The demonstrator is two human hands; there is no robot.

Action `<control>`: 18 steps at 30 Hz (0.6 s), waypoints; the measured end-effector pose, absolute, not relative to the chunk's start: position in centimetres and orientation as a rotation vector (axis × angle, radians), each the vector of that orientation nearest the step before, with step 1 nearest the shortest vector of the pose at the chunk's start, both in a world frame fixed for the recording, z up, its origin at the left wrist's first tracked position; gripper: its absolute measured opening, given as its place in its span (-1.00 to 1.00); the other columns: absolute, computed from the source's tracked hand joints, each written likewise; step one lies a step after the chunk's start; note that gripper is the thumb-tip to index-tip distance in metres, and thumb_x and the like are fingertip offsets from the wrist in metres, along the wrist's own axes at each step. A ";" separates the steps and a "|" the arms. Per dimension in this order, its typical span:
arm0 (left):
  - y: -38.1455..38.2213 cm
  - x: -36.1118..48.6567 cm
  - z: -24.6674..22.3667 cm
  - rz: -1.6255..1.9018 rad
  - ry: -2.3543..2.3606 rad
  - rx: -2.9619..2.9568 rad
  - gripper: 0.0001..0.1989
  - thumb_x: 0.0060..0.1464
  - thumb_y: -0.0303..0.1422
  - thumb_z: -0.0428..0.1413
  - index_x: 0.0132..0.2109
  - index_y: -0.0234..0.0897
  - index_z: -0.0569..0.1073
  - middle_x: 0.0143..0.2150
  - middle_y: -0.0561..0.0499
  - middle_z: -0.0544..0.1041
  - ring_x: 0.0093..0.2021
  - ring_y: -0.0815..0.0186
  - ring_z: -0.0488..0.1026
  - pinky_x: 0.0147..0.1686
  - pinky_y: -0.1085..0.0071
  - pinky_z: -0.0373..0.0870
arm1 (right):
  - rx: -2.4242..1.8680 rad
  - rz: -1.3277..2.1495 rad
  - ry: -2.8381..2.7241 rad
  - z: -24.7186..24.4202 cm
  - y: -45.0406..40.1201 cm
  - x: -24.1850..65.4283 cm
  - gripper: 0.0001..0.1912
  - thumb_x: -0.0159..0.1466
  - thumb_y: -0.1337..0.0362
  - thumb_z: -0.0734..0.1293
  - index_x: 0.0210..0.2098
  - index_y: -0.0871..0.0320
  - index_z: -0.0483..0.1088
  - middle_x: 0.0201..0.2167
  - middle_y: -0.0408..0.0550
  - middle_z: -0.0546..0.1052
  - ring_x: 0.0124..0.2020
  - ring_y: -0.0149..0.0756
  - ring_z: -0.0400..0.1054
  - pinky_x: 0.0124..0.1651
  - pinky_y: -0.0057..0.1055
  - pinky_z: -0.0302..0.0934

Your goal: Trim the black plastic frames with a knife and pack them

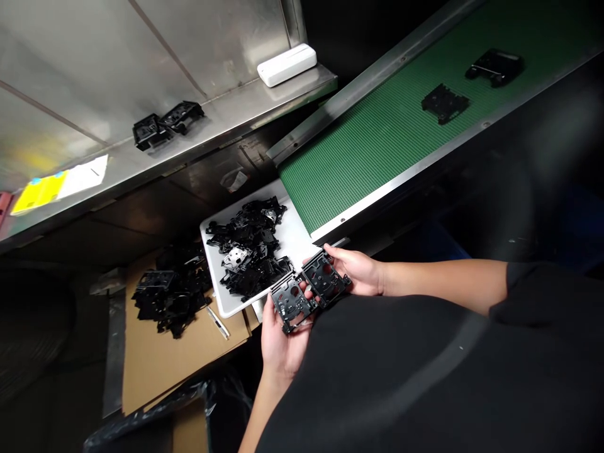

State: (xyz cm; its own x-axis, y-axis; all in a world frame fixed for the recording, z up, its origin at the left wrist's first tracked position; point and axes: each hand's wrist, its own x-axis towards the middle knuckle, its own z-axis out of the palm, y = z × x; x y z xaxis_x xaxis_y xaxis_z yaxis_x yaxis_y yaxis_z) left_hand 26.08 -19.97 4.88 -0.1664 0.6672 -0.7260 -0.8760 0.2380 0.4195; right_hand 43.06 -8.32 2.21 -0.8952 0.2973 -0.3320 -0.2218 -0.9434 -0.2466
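My left hand [284,346] is closed around the edges of a black plastic part [290,304], a flat frame with round cut-outs. A similar black plastic part [325,278] is gripped by my right hand [361,272], with the thumb along its upper edge. The two parts are held side by side, close together at their inner edges; whether they touch I cannot tell. Just beyond them is a white tray [298,242] with a heap of black plastic parts [250,251], one of them showing a silvery face.
A green conveyor belt [349,163] with two black parts slopes up to the right. More black parts [170,296] and a pen [218,322] lie on cardboard [141,371]. The metal shelf [226,126] holds two black pieces [167,123], a white case [287,65] and yellow paper [40,192].
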 end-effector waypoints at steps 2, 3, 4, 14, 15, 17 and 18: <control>-19.8 26.3 4.9 1.392 1.064 -0.266 -0.41 0.52 -0.14 -0.15 -0.16 -0.39 0.68 -0.18 -0.19 0.70 -0.29 0.21 0.66 -0.30 0.37 0.67 | -0.559 2.811 -0.301 2.3 -8.1 43.2 -0.32 0.64 -0.01 -0.07 0.21 0.29 0.49 -0.22 0.17 0.72 -0.26 -0.11 0.67 -0.12 -0.19 0.56; -19.8 26.5 5.0 1.393 1.066 -0.271 -0.41 0.52 -0.14 -0.15 -0.16 -0.40 0.68 -0.18 -0.19 0.70 -0.30 0.21 0.66 -0.37 0.40 0.64 | -0.566 2.811 -0.309 2.3 -8.0 43.3 -0.32 0.64 -0.01 -0.07 0.21 0.29 0.49 -0.21 0.17 0.72 -0.25 -0.11 0.67 -0.10 -0.18 0.56; -19.7 26.6 5.0 1.394 1.067 -0.275 -0.41 0.52 -0.15 -0.16 -0.16 -0.40 0.68 -0.18 -0.20 0.69 -0.31 0.21 0.66 -0.43 0.43 0.61 | -0.567 2.812 -0.318 2.2 -7.9 43.3 -0.32 0.64 -0.01 -0.07 0.21 0.28 0.49 -0.20 0.18 0.72 -0.24 -0.10 0.68 -0.09 -0.17 0.57; -19.7 27.9 4.6 1.437 1.049 -0.295 -0.44 0.52 -0.16 -0.15 -0.11 -0.41 0.66 -0.17 -0.19 0.69 -0.28 0.20 0.66 -0.28 0.34 0.67 | -0.577 2.821 -0.386 1.9 -7.2 44.1 -0.34 0.64 0.01 -0.13 0.28 0.21 0.40 -0.17 0.16 0.73 -0.23 -0.11 0.70 -0.07 -0.12 0.59; -19.7 28.0 4.6 1.444 1.048 -0.298 -0.44 0.52 -0.17 -0.15 -0.11 -0.41 0.66 -0.16 -0.19 0.69 -0.28 0.21 0.66 -0.26 0.33 0.68 | -0.588 2.824 -0.388 2.0 -7.1 44.2 -0.35 0.64 0.01 -0.12 0.29 0.21 0.40 -0.16 0.16 0.73 -0.23 -0.11 0.70 -0.07 -0.12 0.59; -19.8 28.2 4.5 1.453 1.046 -0.305 -0.45 0.52 -0.18 -0.15 -0.11 -0.41 0.66 -0.16 -0.19 0.69 -0.28 0.21 0.66 -0.22 0.31 0.69 | -0.593 2.835 -0.391 2.1 -7.0 44.3 -0.36 0.64 0.01 -0.11 0.29 0.20 0.40 -0.16 0.15 0.73 -0.24 -0.12 0.70 -0.07 -0.13 0.59; -19.8 28.3 4.5 1.456 1.046 -0.308 -0.45 0.52 -0.18 -0.15 -0.11 -0.41 0.66 -0.15 -0.19 0.69 -0.27 0.22 0.66 -0.20 0.30 0.69 | -0.588 2.843 -0.392 2.1 -6.9 44.4 -0.36 0.64 0.00 -0.11 0.29 0.21 0.40 -0.16 0.15 0.73 -0.24 -0.12 0.70 -0.06 -0.13 0.59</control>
